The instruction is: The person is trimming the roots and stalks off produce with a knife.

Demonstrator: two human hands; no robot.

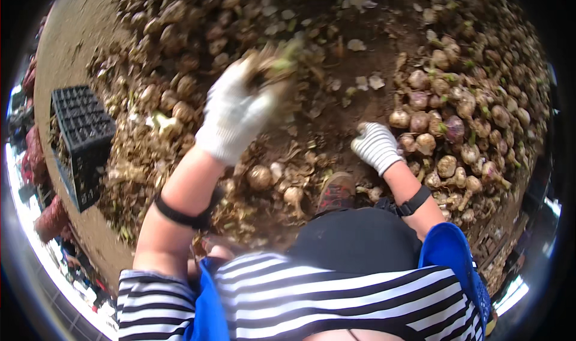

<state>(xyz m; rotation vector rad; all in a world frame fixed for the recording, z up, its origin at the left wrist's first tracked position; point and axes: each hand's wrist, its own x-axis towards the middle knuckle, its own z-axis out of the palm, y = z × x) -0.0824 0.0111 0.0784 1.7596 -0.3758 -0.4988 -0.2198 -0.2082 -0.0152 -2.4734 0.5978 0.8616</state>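
My left hand (237, 113), in a white knit glove, is raised over the garlic pile on the left. Its fingers close around a clump of dry garlic husks (270, 66) with a green tip, smeared by motion; whether a bulb is inside cannot be made out. My right hand (378, 148), in a striped white glove, is curled low above the bare soil. It is beside the heap of garlic bulbs (465, 104) on the right. What its fingers hold, if anything, is hidden. A loose garlic bulb (260, 177) lies among husks below my left hand.
A black plastic crate (84, 140) stands at the far left, beside husks and bulbs. Dark soil (354, 59) with scattered peel runs between the two heaps. My brown shoe (337, 191) is planted among the bulbs. Red mesh sacks (53, 220) lie beyond the crate.
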